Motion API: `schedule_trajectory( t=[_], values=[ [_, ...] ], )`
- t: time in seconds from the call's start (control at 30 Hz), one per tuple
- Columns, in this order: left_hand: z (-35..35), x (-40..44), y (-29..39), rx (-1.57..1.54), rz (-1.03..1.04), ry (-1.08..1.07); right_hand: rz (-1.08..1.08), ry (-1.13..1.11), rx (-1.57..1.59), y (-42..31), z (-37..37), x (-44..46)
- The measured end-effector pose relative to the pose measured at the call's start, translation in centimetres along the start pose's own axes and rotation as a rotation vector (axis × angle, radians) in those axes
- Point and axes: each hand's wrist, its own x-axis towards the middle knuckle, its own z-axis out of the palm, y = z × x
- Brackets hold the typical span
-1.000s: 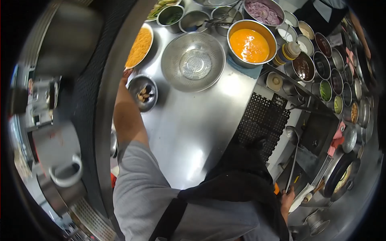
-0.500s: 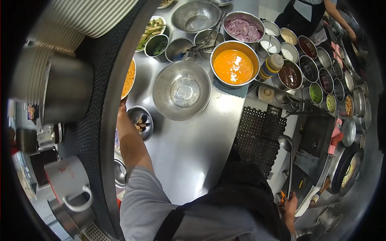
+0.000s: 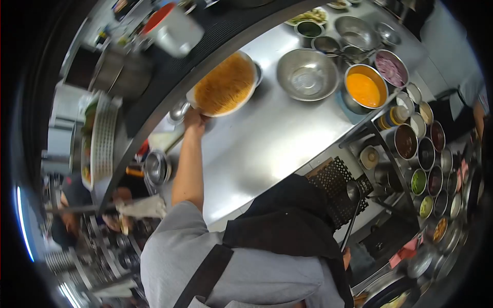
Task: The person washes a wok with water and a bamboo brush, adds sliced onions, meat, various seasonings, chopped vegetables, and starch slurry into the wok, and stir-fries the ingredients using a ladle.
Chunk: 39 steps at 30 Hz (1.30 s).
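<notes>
My left hand [image 3: 194, 122] is closed on the near rim of a white plate [image 3: 250, 96], tilted over the counter. Thin orange strands [image 3: 225, 84], like noodles or shredded carrot, cover the plate. On the other side of my body, my right hand [image 3: 347, 257] grips the long handle of a metal ladle [image 3: 353, 191], its bowl pointing away from me over the floor gap. That hand is partly hidden by my apron. A perforated metal colander [image 3: 307, 91] sits on the counter right of the plate, beside a pot of orange liquid [image 3: 365, 88].
A shelf edge [image 3: 169, 110] overhangs the steel counter [image 3: 246, 159] on the left. Sliced onions [image 3: 389, 69] fill a bowl at the back. Several ingredient containers line the right, with a squeeze bottle [image 3: 393, 117] nearby. A black floor mat [image 3: 328, 179] lies below. Another person [image 3: 452, 36] stands at upper right.
My view has swung left, shifting the counter things rightward. My left hand has brought the plate of orange strands out from the shelf edge over the counter. The ladle stays in my right hand.
</notes>
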Motion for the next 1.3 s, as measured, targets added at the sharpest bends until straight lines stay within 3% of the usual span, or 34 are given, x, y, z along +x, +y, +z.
schedule_trajectory(
  t=[0.1, 0.27, 0.33, 0.47, 0.57, 0.63, 0.73, 0.77, 0.87, 0.93, 0.97, 1.07, 1.2, 1.3],
  values=[
    [-3.4, -10.0, -2.5, -0.050, -0.038, -0.013, 0.100, -0.070, 0.059, 0.9, -1.2, 1.9],
    [-8.7, -20.2, -10.0, -0.067, -0.152, 0.172, 0.002, -0.091, -0.078, -0.2, -6.7, 0.6],
    [-11.4, -21.6, -14.5, -0.148, -0.123, 0.194, -0.056, -0.093, -0.027, 1.1, -8.3, 0.1],
    [-12.3, -23.9, -17.6, -0.275, -0.110, 0.296, 0.050, -0.063, 0.064, 0.1, -13.7, -3.1],
    [-13.4, -23.8, -18.8, -0.276, -0.127, 0.295, -0.083, 0.039, 0.043, 7.7, -13.1, -2.6],
    [-13.1, -24.3, -19.1, -0.461, -0.065, 0.291, -0.167, 0.115, 0.046, 10.3, -13.6, -2.8],
    [-11.0, -25.7, -21.7, -0.447, -0.054, 0.398, 0.001, 0.058, 0.147, 10.2, -16.1, -5.8],
    [-8.8, -26.9, -22.7, -0.385, -0.085, 0.444, -0.043, 0.087, 0.106, 11.5, -16.0, -6.7],
    [1.1, -32.0, -25.0, 0.145, -0.153, 0.225, -0.016, 0.107, 0.268, 13.9, -15.8, -9.2],
    [10.3, -36.9, -25.3, 0.375, -0.114, -0.180, -0.020, 0.159, 0.479, 16.2, -14.3, -10.3],
    [13.2, -36.9, -27.9, 0.518, 0.016, -0.433, -0.009, 0.167, 0.558, 16.4, -14.2, -10.8],
    [25.6, -40.8, -27.0, 0.759, 0.367, -0.874, 0.054, 0.217, 0.646, 13.3, -16.6, -12.4],
    [37.7, -42.4, -27.4, 0.624, 0.414, -1.165, 0.123, 0.481, 0.726, 13.1, -18.1, -12.5],
    [44.3, -45.8, -27.0, 0.583, 0.338, -1.280, 0.186, 0.556, 1.058, 13.5, -19.9, -12.3]
  ],
)
